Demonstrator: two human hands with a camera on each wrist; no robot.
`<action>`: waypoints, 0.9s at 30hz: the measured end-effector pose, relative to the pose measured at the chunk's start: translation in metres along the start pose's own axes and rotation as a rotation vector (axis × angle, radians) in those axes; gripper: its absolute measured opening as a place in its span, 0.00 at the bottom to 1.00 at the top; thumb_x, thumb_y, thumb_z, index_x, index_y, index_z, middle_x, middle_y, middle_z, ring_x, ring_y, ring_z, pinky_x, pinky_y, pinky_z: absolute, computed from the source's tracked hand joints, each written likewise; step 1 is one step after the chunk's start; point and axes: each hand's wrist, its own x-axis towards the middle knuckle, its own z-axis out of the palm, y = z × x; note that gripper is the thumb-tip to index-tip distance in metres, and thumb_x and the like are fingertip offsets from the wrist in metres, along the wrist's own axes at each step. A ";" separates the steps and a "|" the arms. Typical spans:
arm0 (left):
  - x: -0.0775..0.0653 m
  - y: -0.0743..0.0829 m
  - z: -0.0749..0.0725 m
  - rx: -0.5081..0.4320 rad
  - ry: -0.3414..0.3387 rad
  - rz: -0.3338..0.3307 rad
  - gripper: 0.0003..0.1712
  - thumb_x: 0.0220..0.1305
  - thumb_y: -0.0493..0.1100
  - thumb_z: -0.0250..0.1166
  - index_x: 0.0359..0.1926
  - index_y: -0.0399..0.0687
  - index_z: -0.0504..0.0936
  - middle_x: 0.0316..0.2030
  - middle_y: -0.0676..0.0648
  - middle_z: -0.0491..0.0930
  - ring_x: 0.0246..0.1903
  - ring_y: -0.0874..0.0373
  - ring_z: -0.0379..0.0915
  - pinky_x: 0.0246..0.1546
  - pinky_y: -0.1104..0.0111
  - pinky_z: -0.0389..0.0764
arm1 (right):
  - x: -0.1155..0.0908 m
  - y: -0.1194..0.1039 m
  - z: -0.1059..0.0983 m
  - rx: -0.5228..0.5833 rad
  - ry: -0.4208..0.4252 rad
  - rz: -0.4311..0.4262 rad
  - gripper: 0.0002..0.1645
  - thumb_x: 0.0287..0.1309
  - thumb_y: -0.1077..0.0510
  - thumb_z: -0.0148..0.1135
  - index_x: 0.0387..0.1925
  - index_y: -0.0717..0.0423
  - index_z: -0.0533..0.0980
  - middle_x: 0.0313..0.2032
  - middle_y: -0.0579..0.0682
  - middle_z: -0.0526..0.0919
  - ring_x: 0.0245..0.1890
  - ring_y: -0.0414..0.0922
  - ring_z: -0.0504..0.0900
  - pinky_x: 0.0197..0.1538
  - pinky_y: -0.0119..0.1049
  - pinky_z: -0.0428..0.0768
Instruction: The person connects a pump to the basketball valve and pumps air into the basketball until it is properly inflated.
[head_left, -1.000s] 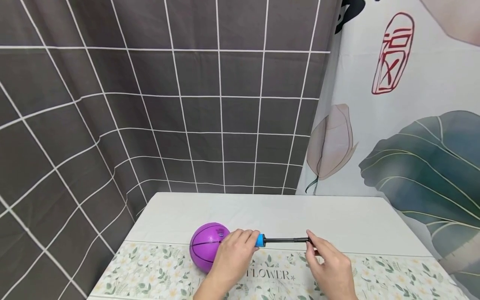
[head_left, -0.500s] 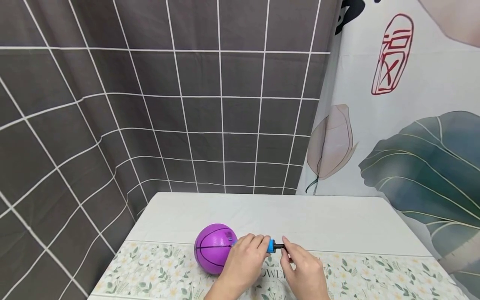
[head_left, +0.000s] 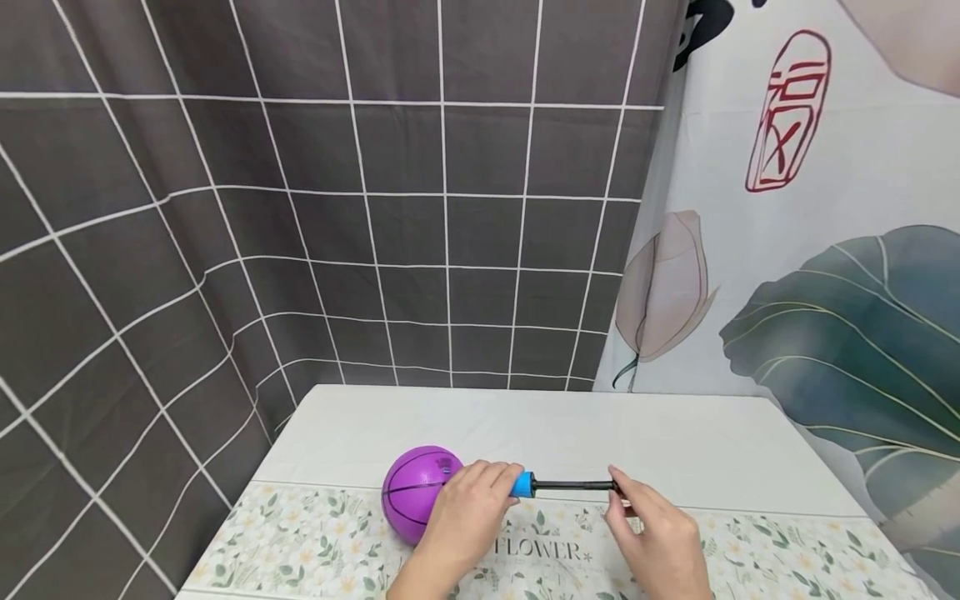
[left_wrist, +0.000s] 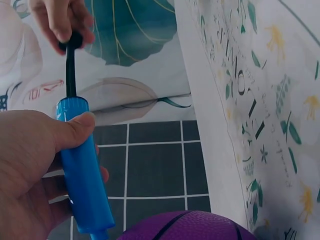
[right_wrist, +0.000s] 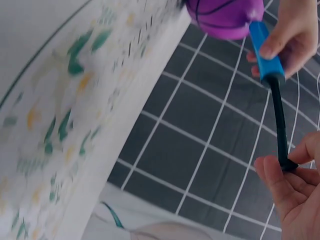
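My left hand (head_left: pixel 470 512) grips the blue barrel of a hand pump (left_wrist: pixel 86 170), thumb along its side. At the far end of the pump's black rod, my right hand (head_left: pixel 660 529) pinches the dark handle (right_wrist: pixel 288 164) between thumb and fingers. The rod is drawn well out of the barrel. A purple ball (head_left: pixel 412 496) with black lines sits left of the left hand, which hides part of it. In the right wrist view the barrel's front end meets the ball (right_wrist: pixel 225 17).
Beneath the hands lies a white table (head_left: pixel 555 425) with a flower-print cloth (head_left: pixel 300 533) lettered "FLOWER". A dark grid curtain (head_left: pixel 480 233) hangs behind, and a leaf-print curtain (head_left: pixel 847 333) hangs at the right.
Half a second ago the rod was pushed in and the hands were close together. Now the right hand has moved right, drawing the rod out; the ball and left hand have shifted slightly left.
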 end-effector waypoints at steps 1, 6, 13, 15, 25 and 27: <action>0.000 -0.001 0.000 0.002 0.003 0.000 0.25 0.56 0.49 0.75 0.54 0.50 0.83 0.46 0.54 0.85 0.45 0.61 0.81 0.51 0.68 0.83 | 0.001 0.002 -0.003 -0.010 0.001 0.010 0.22 0.42 0.72 0.70 0.44 0.61 0.86 0.33 0.52 0.90 0.21 0.41 0.85 0.24 0.24 0.81; 0.001 -0.001 -0.001 -0.010 0.008 -0.004 0.25 0.56 0.48 0.75 0.54 0.49 0.83 0.47 0.55 0.85 0.45 0.61 0.81 0.50 0.68 0.83 | 0.002 0.007 -0.009 -0.013 0.022 0.022 0.23 0.42 0.72 0.70 0.45 0.60 0.86 0.33 0.52 0.90 0.21 0.43 0.85 0.24 0.25 0.81; 0.003 0.004 0.001 0.032 0.074 0.001 0.25 0.52 0.48 0.77 0.52 0.47 0.84 0.44 0.52 0.86 0.43 0.59 0.82 0.48 0.66 0.85 | 0.000 -0.001 0.001 -0.011 0.057 -0.017 0.23 0.41 0.73 0.69 0.45 0.65 0.86 0.32 0.55 0.90 0.20 0.42 0.85 0.24 0.26 0.82; 0.004 0.007 0.001 0.047 0.092 0.011 0.25 0.51 0.48 0.77 0.50 0.46 0.85 0.43 0.52 0.86 0.42 0.59 0.82 0.48 0.66 0.85 | -0.001 -0.007 0.007 -0.017 0.058 -0.029 0.22 0.41 0.72 0.69 0.45 0.65 0.85 0.32 0.55 0.89 0.20 0.41 0.85 0.24 0.26 0.82; 0.008 0.023 0.007 0.068 0.079 0.056 0.24 0.52 0.50 0.77 0.49 0.46 0.85 0.40 0.53 0.85 0.39 0.60 0.81 0.46 0.68 0.84 | -0.008 -0.033 0.027 0.002 -0.060 -0.049 0.21 0.41 0.71 0.74 0.43 0.65 0.86 0.30 0.52 0.89 0.20 0.35 0.82 0.23 0.19 0.77; 0.008 0.023 0.008 0.055 0.068 0.058 0.23 0.52 0.50 0.77 0.48 0.47 0.85 0.40 0.54 0.85 0.39 0.61 0.81 0.45 0.69 0.84 | -0.010 -0.034 0.027 0.009 -0.087 -0.028 0.22 0.40 0.71 0.76 0.43 0.63 0.86 0.30 0.50 0.89 0.20 0.33 0.82 0.23 0.17 0.77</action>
